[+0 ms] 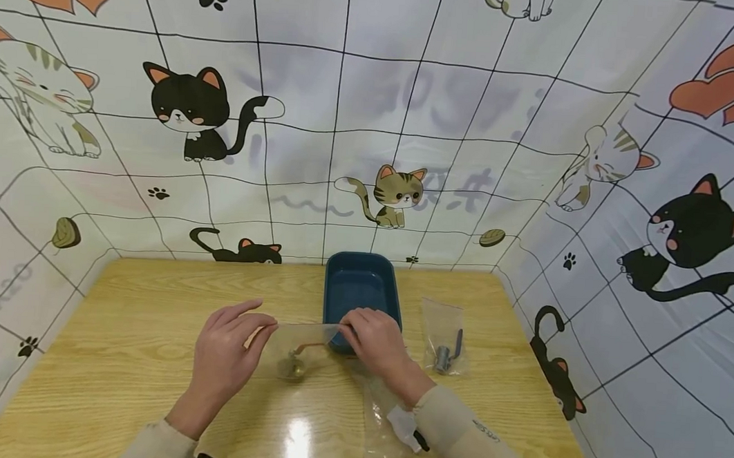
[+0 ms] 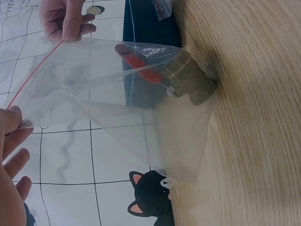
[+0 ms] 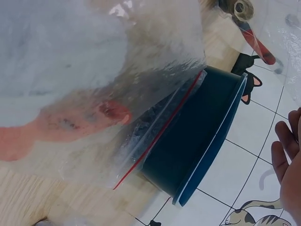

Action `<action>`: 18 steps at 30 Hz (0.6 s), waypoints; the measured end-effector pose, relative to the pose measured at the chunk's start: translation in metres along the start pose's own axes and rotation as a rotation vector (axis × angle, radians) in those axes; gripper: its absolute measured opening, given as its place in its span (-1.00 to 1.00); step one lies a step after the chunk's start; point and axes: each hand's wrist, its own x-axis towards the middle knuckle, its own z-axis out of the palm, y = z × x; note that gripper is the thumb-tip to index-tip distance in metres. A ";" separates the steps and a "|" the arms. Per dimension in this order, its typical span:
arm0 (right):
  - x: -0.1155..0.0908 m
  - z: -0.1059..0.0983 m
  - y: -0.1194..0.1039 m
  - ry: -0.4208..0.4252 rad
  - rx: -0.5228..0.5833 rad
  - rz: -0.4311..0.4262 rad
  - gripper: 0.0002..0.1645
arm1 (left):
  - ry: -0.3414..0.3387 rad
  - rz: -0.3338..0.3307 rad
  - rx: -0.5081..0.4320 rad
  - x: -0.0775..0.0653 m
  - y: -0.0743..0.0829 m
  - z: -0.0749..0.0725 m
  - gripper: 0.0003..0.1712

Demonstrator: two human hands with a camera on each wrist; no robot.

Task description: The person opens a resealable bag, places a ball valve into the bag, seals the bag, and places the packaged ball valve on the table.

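Note:
A clear zip bag (image 2: 113,99) with a red seal line is stretched between my two hands. Inside it, at the bottom, lies a brass-coloured valve (image 2: 190,77) with a red handle (image 2: 138,66). My left hand (image 1: 226,349) pinches one end of the bag's top edge between thumb and finger. The other end is pinched by my right hand (image 1: 376,340), just in front of a dark blue bin (image 1: 329,282). In the left wrist view the valve end of the bag is low, close to or touching the table.
Right of the bin lies a clear bag (image 1: 431,315) holding a grey fitting (image 1: 443,359) with a dark blue handle. Another clear bag (image 1: 377,444), partly under my right forearm, contains a white piece (image 1: 402,424). A cat-patterned curtain (image 1: 302,149) borders the wooden table (image 1: 170,302).

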 end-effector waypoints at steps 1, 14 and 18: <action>0.000 0.000 0.000 -0.004 -0.001 0.003 -0.90 | -0.001 -0.002 0.000 0.000 0.000 0.000 -0.90; 0.003 -0.004 -0.011 -0.195 0.425 0.270 -0.85 | 0.045 -0.018 -0.063 -0.001 -0.001 0.000 -0.88; 0.002 0.001 -0.013 -0.284 0.682 0.383 -0.72 | 0.078 0.002 -0.088 0.000 -0.002 0.000 -0.85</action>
